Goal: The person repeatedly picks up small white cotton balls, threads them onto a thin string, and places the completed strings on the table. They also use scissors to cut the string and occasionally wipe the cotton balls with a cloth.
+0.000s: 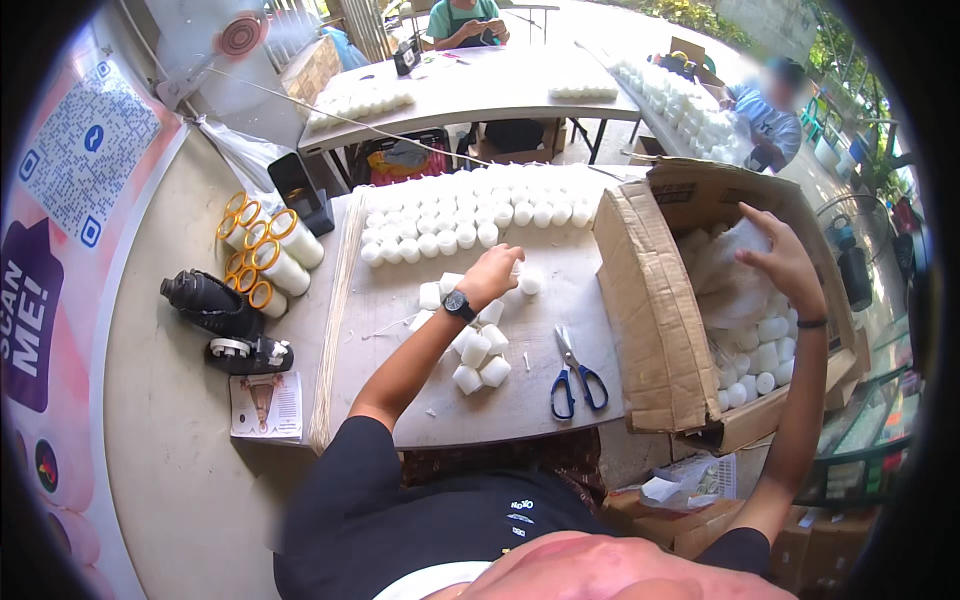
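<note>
My left hand [492, 275], with a black watch at the wrist, reaches over the table. Its fingers close on a small white candle [517, 268] beside a loose pile of short white candles [476, 349]. Behind them stand several rows of the same candles [465, 236]. On the right, my right hand [787, 265] is inside an open cardboard box [655, 310], its fingers curved round a clear plastic bag [728, 275]. More white candles [748, 362] lie in the box below the bag. Blue-handled scissors [566, 370] rest between the pile and the box.
Long pale strings [342, 310] run along the table's left edge. Further left are white rolls with orange rims [268, 257], a black bottle [208, 300] and a phone [298, 188]. Two people sit at tables beyond, with more candles [675, 105] on them.
</note>
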Demonstrator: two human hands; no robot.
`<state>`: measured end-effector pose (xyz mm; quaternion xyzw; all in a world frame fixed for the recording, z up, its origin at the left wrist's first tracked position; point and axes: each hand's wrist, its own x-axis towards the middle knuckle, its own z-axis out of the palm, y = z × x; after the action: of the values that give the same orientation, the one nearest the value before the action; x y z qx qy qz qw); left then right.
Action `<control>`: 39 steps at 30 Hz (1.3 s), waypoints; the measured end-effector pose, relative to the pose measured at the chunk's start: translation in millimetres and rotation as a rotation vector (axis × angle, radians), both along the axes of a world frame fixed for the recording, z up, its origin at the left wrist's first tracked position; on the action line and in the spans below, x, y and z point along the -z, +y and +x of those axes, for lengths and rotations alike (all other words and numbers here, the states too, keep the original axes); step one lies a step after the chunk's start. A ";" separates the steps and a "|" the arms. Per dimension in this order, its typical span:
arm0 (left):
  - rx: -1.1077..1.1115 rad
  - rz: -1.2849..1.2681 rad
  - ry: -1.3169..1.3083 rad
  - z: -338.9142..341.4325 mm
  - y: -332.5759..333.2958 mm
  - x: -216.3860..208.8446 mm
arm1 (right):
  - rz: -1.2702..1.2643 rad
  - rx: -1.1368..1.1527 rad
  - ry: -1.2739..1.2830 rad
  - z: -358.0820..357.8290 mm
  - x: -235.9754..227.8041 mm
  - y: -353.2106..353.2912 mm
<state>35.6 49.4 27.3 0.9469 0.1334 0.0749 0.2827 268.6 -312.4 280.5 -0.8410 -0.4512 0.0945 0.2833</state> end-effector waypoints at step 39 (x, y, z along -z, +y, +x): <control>-0.204 -0.010 -0.127 -97.1 -22.8 -76.5 | -0.824 0.484 -0.405 144.1 129.2 -121.1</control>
<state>-61.5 26.6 103.8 0.9204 0.2113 0.1625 0.2861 412.7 -433.5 151.3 -0.9645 -0.2150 0.0314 -0.1504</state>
